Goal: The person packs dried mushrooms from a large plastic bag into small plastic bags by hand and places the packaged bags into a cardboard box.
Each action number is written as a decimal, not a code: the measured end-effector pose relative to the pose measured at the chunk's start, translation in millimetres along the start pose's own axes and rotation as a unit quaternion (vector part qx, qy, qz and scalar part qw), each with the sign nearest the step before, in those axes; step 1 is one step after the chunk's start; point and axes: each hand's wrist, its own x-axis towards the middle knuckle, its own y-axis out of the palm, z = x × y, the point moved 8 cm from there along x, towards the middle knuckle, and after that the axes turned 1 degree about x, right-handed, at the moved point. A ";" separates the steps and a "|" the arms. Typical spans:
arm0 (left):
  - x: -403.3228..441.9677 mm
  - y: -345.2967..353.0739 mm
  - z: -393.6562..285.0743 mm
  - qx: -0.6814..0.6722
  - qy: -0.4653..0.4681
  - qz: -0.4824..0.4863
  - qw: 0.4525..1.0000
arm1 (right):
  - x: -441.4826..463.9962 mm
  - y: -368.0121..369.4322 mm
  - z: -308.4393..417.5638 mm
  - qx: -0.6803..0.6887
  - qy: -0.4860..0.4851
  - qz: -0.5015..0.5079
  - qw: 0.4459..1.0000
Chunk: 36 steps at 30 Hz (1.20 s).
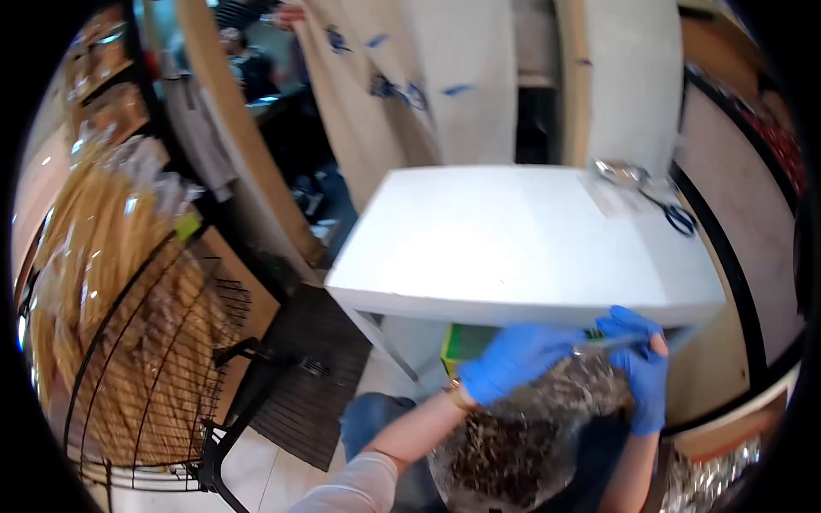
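Note:
Both hands wear blue gloves and meet over my lap, in front of the table. My left hand (526,357) has its fingers closed at the top edge of a clear plastic bag (586,383) of brown dried pieces. From the other side, my right hand (640,368) grips the same top edge, and its thumb tip looks uncovered. A green mark shows between the hands. Below, a larger clear bag (509,457) of dark brown, shredded-looking dried material rests between my legs. Blur hides the exact kind of contents.
A white table (505,239) stands ahead, with black-handled scissors (676,215) and a small clear packet (620,173) at its far right. Under it sits a green-yellow box (469,344). A black wire basket (162,368) and bagged long yellow sticks (94,239) are leftward. Another person's hand (289,15) touches the curtain (376,94).

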 end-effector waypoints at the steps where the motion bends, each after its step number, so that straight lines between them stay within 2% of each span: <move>1: 3.9 6.3 -1.8 -0.013 -0.020 0.056 0.998 | -0.2 -0.9 -5.0 -0.040 0.026 0.010 0.999; 2: 4.8 12.8 -4.9 -0.031 -0.043 0.115 0.992 | 2.9 -12.9 -26.5 -0.055 0.064 0.027 0.996; 3: 5.2 12.2 -3.9 -0.017 -0.048 0.105 0.993 | 6.1 -17.8 -36.3 -0.079 0.072 0.030 0.994; 5: 3.8 -3.7 -19.4 -0.052 0.051 -0.010 0.997 | 1.0 -17.9 -36.4 -0.073 0.034 0.021 0.997; 6: 2.1 -8.8 -18.4 -0.048 0.051 -0.011 0.998 | -0.6 -20.9 -30.7 -0.079 0.003 0.000 0.997; 8: -2.4 -17.3 -5.9 0.087 -0.017 0.000 0.996 | -4.0 -16.3 -19.2 -0.091 -0.018 -0.017 0.996; 11: -2.6 -4.0 9.7 0.122 -0.001 0.017 0.992 | -1.3 -14.6 -12.2 -0.069 -0.003 -0.022 0.997; 13: -3.3 1.7 6.3 0.153 0.011 0.015 0.988 | 0.7 -18.5 -17.3 -0.165 0.009 0.020 0.986; 14: -3.1 4.9 4.3 0.184 0.020 0.015 0.983 | 0.6 -23.4 -19.9 -0.165 0.005 0.018 0.986; 16: -3.8 10.3 9.5 0.197 0.010 0.014 0.980 | -4.1 -13.0 -10.8 -0.408 -0.127 0.056 0.902; 18: -5.5 15.6 21.2 0.213 -0.002 0.018 0.977 | -6.0 -6.6 -6.0 -0.397 -0.139 0.024 0.907; 21: -8.2 16.8 23.0 0.146 0.034 -0.026 0.988 | -7.0 -3.0 -5.2 -0.437 -0.100 0.064 0.892; 23: -12.2 38.0 23.8 0.203 -0.003 0.087 0.975 | -15.8 -0.2 -5.9 -0.517 -0.120 0.105 0.841; 24: -13.3 41.2 21.2 0.201 -0.003 0.090 0.975 | -16.1 -4.8 -16.9 -0.517 -0.116 0.104 0.842; 26: -16.0 48.3 15.5 0.224 0.020 0.110 0.968 | -14.5 -5.0 -53.3 -0.585 -0.121 0.154 0.787; 27: -17.1 48.6 16.3 0.225 0.019 0.113 0.968 | -12.6 -5.4 -50.9 -0.547 -0.107 0.140 0.819; 29: -15.3 38.0 10.5 0.149 0.061 0.038 0.986 | -13.7 -0.8 -49.9 -0.532 -0.102 0.152 0.827; 30: -14.5 39.1 13.0 0.151 0.062 0.039 0.986 | -13.4 2.1 -50.1 -0.519 -0.102 0.163 0.833; 34: -17.6 55.9 19.9 0.174 0.044 0.065 0.982 | -16.2 7.6 -53.4 -0.549 -0.097 0.176 0.811; 36: -18.3 59.4 19.2 0.180 0.038 0.072 0.980 | -21.5 14.7 -53.7 -0.560 -0.145 0.186 0.794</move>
